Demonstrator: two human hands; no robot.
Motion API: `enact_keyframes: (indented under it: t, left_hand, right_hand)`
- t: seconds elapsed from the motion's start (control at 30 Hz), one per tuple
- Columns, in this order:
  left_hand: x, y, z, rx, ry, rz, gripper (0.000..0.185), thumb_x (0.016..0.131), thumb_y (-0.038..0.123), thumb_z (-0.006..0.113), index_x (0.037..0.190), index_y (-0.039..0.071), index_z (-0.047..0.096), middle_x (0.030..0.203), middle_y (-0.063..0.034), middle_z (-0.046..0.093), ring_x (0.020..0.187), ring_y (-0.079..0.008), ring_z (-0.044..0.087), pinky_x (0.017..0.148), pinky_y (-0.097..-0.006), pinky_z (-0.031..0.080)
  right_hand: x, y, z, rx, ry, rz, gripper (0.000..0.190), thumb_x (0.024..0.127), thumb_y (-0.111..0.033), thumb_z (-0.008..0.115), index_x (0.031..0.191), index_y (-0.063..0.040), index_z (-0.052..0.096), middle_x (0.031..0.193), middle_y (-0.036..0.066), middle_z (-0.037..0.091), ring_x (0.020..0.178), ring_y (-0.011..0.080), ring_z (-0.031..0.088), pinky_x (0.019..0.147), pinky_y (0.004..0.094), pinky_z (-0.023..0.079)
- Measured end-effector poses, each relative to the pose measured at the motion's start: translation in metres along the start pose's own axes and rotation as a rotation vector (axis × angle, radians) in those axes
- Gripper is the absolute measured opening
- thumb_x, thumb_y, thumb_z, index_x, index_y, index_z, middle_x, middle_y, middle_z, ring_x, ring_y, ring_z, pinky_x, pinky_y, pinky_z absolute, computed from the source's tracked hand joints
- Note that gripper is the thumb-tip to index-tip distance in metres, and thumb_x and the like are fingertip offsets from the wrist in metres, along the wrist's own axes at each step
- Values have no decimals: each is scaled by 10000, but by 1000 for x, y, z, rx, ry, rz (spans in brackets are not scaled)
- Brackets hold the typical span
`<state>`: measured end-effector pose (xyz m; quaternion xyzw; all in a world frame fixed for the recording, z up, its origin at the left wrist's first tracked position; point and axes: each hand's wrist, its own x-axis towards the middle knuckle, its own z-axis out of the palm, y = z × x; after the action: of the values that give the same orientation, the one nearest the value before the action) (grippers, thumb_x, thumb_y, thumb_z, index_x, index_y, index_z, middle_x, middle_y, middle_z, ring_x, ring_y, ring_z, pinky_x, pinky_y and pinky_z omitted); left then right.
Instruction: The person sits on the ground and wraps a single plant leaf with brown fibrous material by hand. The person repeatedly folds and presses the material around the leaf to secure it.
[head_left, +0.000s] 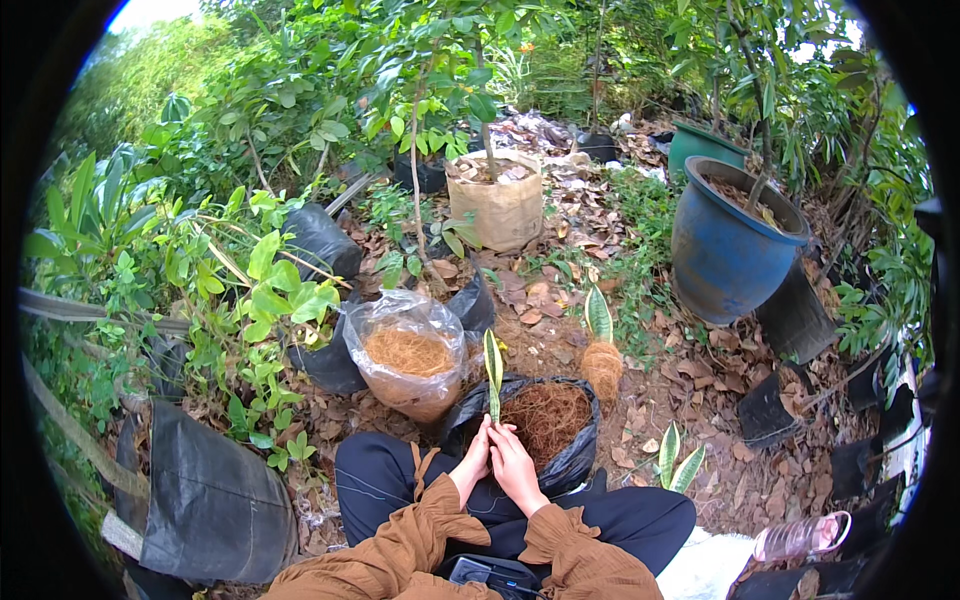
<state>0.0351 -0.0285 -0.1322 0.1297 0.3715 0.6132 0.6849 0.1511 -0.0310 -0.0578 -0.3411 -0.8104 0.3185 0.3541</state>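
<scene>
A yellow-edged snake plant cutting (493, 367) stands upright between my two hands, its lower end hidden by my fingers. My left hand (475, 454) holds it from the left, and my right hand (514, 457) lies against it from the right with fingers together. Just beyond them a black plastic bag (587, 442) holds brown coconut fibre (551, 416). To its left sits a clear plastic bag (450, 330) of lighter fibre (409, 352). Another snake plant leaf (598, 313) rises from a fibre-wrapped ball (601, 371) beyond the black bag.
More snake plant leaves (679, 459) lie at the right, near a pink transparent bottle (796, 538) and a white sheet (709, 559). A large blue pot (731, 247) stands far right. A beige grow bag (495, 206) is ahead; a black grow bag (214, 495) stands at left.
</scene>
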Motion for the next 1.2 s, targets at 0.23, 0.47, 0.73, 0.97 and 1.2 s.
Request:
enact_keyframes:
  t: [0.23,0.47,0.73,0.97,1.2]
  left_hand:
    - [8,-7,-6,-55,136,48,572,968,584,427,1031,53,630,920,-69,665,879,-201,636,809,-311,518]
    - [5,-4,-6,-151,100,25,515,955,580,461,989,97,636,952,-63,661,890,-189,625,801,-330,516]
    - [4,-3,-2,-138,180,72,492,951,565,489,926,96,637,870,-54,667,802,-189,633,763,-322,517]
    - [2,4,3,-78,56,74,590,955,600,441,931,37,616,932,-127,682,852,-230,651,784,-347,534]
    - [2,0,-2,-159,182,56,576,931,647,445,908,95,606,827,-67,623,773,-206,609,715,-347,520]
  right_hand:
    - [-2,3,0,-173,33,-79,399,885,-82,581,1281,-49,557,1327,159,551,1263,333,500,1059,447,383]
    - [-7,2,6,-341,-61,-95,396,924,-189,546,1300,-66,555,1382,134,513,1334,300,427,1109,490,304]
    - [-5,4,1,-247,-25,-89,353,900,-143,579,1239,-48,594,1355,151,540,1317,303,458,1118,476,310]
    - [-8,6,6,-240,-102,-143,433,908,-129,560,1315,3,489,1401,226,462,1362,345,388,1142,478,276]
    - [-12,6,9,-217,-152,-170,563,925,-234,586,1386,-12,353,1466,226,374,1411,353,305,1163,536,185]
